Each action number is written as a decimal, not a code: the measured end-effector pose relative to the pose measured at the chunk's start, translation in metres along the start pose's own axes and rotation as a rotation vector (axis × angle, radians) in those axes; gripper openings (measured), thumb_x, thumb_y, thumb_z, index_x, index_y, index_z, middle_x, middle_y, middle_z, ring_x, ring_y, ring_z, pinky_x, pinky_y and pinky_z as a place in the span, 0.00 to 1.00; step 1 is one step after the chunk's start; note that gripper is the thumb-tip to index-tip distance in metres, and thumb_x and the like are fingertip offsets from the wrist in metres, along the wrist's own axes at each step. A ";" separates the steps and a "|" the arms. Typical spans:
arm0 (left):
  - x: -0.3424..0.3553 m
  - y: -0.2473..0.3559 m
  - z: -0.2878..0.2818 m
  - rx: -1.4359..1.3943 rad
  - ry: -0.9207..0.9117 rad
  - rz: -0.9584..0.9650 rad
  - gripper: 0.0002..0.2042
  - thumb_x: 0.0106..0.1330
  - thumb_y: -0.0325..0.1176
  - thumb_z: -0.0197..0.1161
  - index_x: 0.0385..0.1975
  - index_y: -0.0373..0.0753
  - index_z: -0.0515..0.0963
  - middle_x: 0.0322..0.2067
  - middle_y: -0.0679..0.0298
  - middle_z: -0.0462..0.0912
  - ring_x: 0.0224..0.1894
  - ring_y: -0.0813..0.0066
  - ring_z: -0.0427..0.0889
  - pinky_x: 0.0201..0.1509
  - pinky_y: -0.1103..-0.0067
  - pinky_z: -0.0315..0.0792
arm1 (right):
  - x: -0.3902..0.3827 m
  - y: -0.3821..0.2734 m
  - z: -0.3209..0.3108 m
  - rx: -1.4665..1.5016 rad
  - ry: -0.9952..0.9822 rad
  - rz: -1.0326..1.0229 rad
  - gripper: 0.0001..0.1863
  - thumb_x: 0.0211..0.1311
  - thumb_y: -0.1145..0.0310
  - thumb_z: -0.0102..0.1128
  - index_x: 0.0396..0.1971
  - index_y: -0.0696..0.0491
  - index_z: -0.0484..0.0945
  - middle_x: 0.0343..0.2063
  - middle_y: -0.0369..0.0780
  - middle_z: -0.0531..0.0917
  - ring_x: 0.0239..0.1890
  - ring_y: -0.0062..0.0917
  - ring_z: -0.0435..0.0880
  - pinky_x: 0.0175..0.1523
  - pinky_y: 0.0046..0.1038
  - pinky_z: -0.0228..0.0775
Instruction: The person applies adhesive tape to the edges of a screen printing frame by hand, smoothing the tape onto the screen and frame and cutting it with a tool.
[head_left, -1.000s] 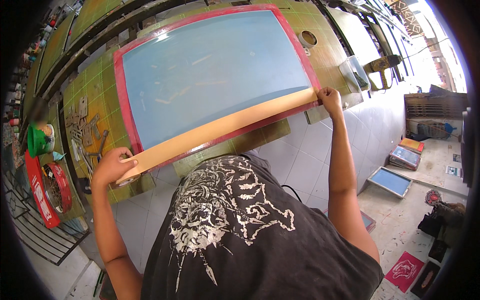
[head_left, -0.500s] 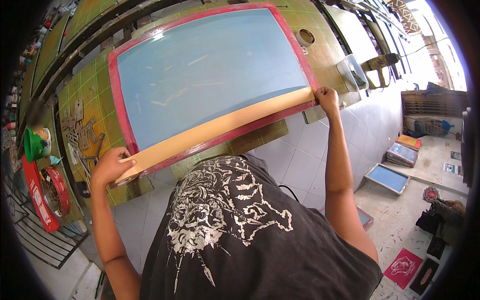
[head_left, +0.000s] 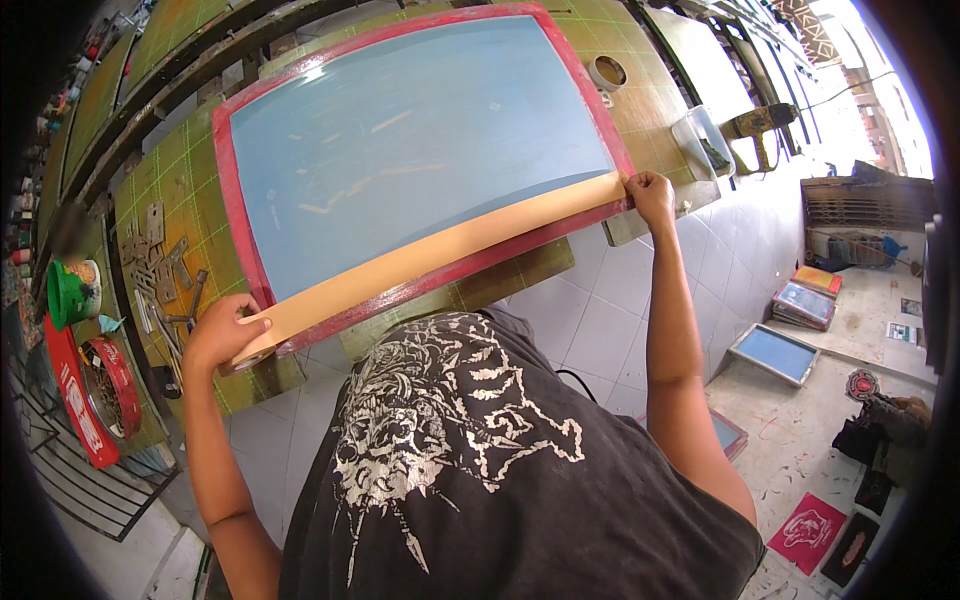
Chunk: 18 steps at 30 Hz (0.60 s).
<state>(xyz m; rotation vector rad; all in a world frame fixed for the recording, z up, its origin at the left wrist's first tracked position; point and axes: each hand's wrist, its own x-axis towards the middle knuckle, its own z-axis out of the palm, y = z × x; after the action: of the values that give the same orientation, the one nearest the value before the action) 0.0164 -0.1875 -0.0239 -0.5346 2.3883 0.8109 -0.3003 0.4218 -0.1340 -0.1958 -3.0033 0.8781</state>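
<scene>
at the far left a green tub [head_left: 72,290] and a red can [head_left: 112,385] stand at the edge of the green table [head_left: 160,170], with a scatter of metal brackets [head_left: 160,265] beside them. the left hand [head_left: 222,333] is curled around a roll of tape [head_left: 252,352] at the near left corner of the red frame [head_left: 232,200]; the roll itself is mostly hidden. from there a tan strip of tape [head_left: 440,252] runs along the near edge of the frame, over the blue mesh [head_left: 410,140]. the right hand [head_left: 650,195] presses the strip's far end down on the near right corner, fingers bent on it. farther right on the table sit a clear tub [head_left: 700,135] and a heat gun [head_left: 760,120]. more frames [head_left: 790,330] lie on the floor.
</scene>
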 end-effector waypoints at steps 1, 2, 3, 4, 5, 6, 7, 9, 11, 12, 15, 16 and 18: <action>0.000 0.000 0.000 -0.004 -0.004 -0.003 0.14 0.55 0.39 0.70 0.32 0.33 0.80 0.28 0.52 0.83 0.33 0.61 0.83 0.41 0.68 0.74 | 0.000 0.000 0.001 0.000 0.004 -0.004 0.14 0.56 0.63 0.72 0.21 0.58 0.81 0.15 0.34 0.79 0.18 0.17 0.76 0.26 0.24 0.69; 0.001 -0.003 0.001 -0.001 -0.005 0.000 0.14 0.55 0.39 0.70 0.32 0.33 0.80 0.28 0.51 0.83 0.33 0.61 0.83 0.41 0.68 0.74 | 0.000 0.000 0.002 0.000 0.009 -0.008 0.14 0.56 0.62 0.72 0.21 0.58 0.81 0.15 0.34 0.79 0.18 0.17 0.77 0.26 0.24 0.69; 0.003 -0.006 0.002 0.002 -0.006 0.005 0.14 0.55 0.39 0.70 0.32 0.33 0.80 0.28 0.51 0.83 0.33 0.61 0.83 0.41 0.68 0.74 | 0.001 0.001 0.002 -0.012 0.016 -0.004 0.15 0.55 0.62 0.72 0.21 0.57 0.81 0.15 0.34 0.80 0.18 0.17 0.77 0.26 0.24 0.70; 0.004 -0.007 0.002 0.005 -0.008 0.010 0.14 0.55 0.39 0.70 0.32 0.33 0.80 0.28 0.51 0.83 0.33 0.61 0.83 0.41 0.68 0.74 | 0.002 0.002 0.003 -0.024 0.023 -0.001 0.15 0.55 0.61 0.72 0.21 0.57 0.82 0.16 0.34 0.80 0.18 0.17 0.77 0.27 0.24 0.70; 0.003 -0.008 0.002 0.008 -0.004 0.004 0.15 0.55 0.39 0.70 0.32 0.33 0.80 0.28 0.51 0.83 0.33 0.61 0.83 0.41 0.68 0.74 | 0.002 0.003 0.004 -0.036 0.031 0.003 0.15 0.55 0.60 0.72 0.21 0.57 0.82 0.16 0.34 0.80 0.19 0.17 0.78 0.27 0.24 0.70; 0.003 -0.007 0.002 0.010 -0.002 -0.001 0.15 0.55 0.39 0.70 0.32 0.33 0.80 0.28 0.51 0.83 0.33 0.61 0.83 0.41 0.68 0.74 | 0.003 0.004 0.005 -0.057 0.040 0.004 0.16 0.55 0.59 0.73 0.22 0.57 0.82 0.16 0.35 0.81 0.19 0.18 0.79 0.28 0.25 0.71; 0.003 -0.005 0.002 0.012 0.001 -0.006 0.15 0.55 0.39 0.70 0.32 0.33 0.80 0.28 0.51 0.83 0.33 0.61 0.83 0.41 0.69 0.74 | 0.003 0.005 0.006 -0.079 0.049 0.005 0.16 0.54 0.58 0.73 0.23 0.57 0.82 0.16 0.35 0.81 0.19 0.19 0.79 0.29 0.26 0.72; 0.003 -0.003 0.001 0.006 -0.008 -0.015 0.15 0.55 0.39 0.70 0.32 0.33 0.80 0.29 0.51 0.83 0.34 0.61 0.83 0.41 0.68 0.74 | 0.002 0.005 0.006 -0.118 0.066 0.010 0.17 0.53 0.56 0.74 0.26 0.57 0.82 0.19 0.37 0.83 0.22 0.22 0.82 0.32 0.28 0.74; 0.003 -0.003 0.001 0.002 -0.015 -0.021 0.15 0.55 0.39 0.69 0.33 0.33 0.80 0.29 0.51 0.83 0.34 0.61 0.83 0.41 0.68 0.74 | -0.001 0.001 0.006 -0.152 0.080 0.021 0.20 0.51 0.54 0.75 0.30 0.57 0.83 0.24 0.40 0.85 0.27 0.26 0.84 0.36 0.29 0.75; 0.003 -0.005 0.001 -0.001 -0.015 -0.022 0.15 0.55 0.39 0.70 0.33 0.33 0.80 0.29 0.51 0.83 0.34 0.61 0.83 0.41 0.68 0.74 | -0.003 -0.004 0.004 -0.185 0.103 0.040 0.22 0.49 0.53 0.75 0.33 0.57 0.83 0.30 0.43 0.84 0.35 0.31 0.83 0.42 0.32 0.74; 0.002 -0.010 0.003 0.000 -0.001 -0.001 0.15 0.55 0.39 0.70 0.33 0.33 0.80 0.29 0.51 0.83 0.34 0.60 0.83 0.41 0.68 0.74 | -0.013 -0.014 0.002 -0.216 0.155 0.104 0.27 0.46 0.51 0.75 0.41 0.56 0.82 0.45 0.50 0.81 0.52 0.40 0.80 0.55 0.36 0.72; 0.002 -0.011 0.003 0.001 0.006 0.011 0.15 0.55 0.39 0.70 0.33 0.33 0.80 0.29 0.51 0.83 0.34 0.60 0.83 0.41 0.68 0.74 | -0.015 -0.015 0.002 -0.180 0.161 0.130 0.28 0.45 0.51 0.76 0.42 0.56 0.82 0.46 0.50 0.79 0.54 0.40 0.79 0.55 0.37 0.72; 0.002 -0.011 0.004 0.003 0.025 0.029 0.15 0.55 0.39 0.70 0.33 0.33 0.80 0.29 0.52 0.83 0.34 0.60 0.82 0.41 0.68 0.74 | -0.013 -0.005 0.006 -0.082 0.162 0.134 0.28 0.45 0.52 0.76 0.43 0.56 0.82 0.45 0.50 0.79 0.53 0.39 0.79 0.55 0.36 0.72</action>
<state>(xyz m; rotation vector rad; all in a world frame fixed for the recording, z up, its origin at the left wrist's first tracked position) 0.0222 -0.1938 -0.0322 -0.5124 2.4246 0.8172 -0.2878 0.4133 -0.1360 -0.4502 -2.9040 0.7088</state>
